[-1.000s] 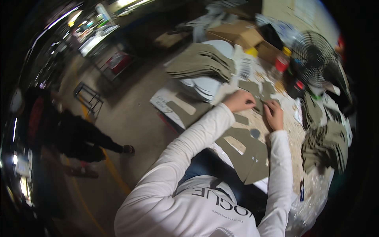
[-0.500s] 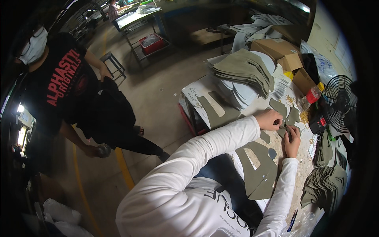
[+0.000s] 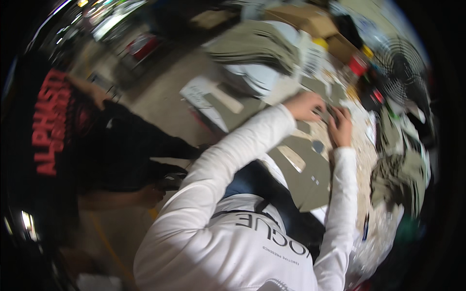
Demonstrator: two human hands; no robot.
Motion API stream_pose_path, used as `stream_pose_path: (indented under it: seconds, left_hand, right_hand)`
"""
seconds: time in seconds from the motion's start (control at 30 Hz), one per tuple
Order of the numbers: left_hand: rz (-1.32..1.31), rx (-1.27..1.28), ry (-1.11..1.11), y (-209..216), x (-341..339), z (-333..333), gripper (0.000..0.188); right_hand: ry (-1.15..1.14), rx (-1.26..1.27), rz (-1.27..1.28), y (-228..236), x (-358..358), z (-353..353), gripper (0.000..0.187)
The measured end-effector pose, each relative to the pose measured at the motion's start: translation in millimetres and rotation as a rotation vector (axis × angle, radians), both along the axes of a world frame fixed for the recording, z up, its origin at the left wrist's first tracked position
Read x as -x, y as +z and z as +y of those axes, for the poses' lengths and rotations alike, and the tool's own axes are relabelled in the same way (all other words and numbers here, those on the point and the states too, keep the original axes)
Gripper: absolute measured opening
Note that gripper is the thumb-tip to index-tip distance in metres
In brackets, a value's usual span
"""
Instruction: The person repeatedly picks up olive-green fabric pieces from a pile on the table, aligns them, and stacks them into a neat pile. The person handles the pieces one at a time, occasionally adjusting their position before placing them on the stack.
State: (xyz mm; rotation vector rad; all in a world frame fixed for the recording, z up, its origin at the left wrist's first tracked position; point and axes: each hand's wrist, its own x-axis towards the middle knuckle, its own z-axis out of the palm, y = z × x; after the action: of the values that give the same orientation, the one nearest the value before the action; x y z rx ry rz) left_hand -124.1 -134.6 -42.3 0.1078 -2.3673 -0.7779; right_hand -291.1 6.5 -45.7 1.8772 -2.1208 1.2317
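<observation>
My left hand [image 3: 306, 106] and my right hand [image 3: 341, 127] are close together over the worktable, fingers bent and closed in a pinch. Between them is a small olive fabric piece [image 3: 326, 111], smeared by motion and partly hidden by my fingers. Another olive piece [image 3: 315, 86] lies just beyond my hands. Nearer to me, a large olive fabric panel [image 3: 310, 177] with a cut-out slot rests beside my right forearm. A small dark grey patch [image 3: 318, 146] lies by the slot. Left of my left wrist is a second slotted olive panel [image 3: 233, 107].
A tall stack of olive and white cut pieces [image 3: 257, 48] stands at the far side. Rightward are a fan [image 3: 400, 68], a red-labelled bottle [image 3: 358, 65], cardboard boxes [image 3: 303, 19], folded olive pieces [image 3: 400, 182] and a pen [image 3: 365, 227]. A person in black [image 3: 131, 140] stands at the left.
The whole view has swung and blurred, so the table things sit further left and higher. Both my hands stay together at the small piece. The person at the left appears closer.
</observation>
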Motion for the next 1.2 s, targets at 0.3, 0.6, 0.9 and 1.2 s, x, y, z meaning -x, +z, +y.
stream_pose_path:
  seconds: [0.3,0.6,0.9,1.2]
  left_hand:
    - [-0.018,-0.006,-0.005,16,-3,6,0.016]
    - [-0.116,0.038,-0.035,21,-1,3,0.012]
    - [-0.237,-0.011,-0.022,50,-5,10,0.024]
    - [-0.334,0.213,-0.25,147,-69,119,0.032]
  right_hand:
    - [0.006,0.106,0.021,0,-5,1,0.027]
    - [0.057,-0.315,0.11,34,-2,4,0.04]
    - [-0.039,0.436,-0.01,124,-52,208,0.02]
    - [-1.753,-0.458,-0.165,26,-63,486,0.046]
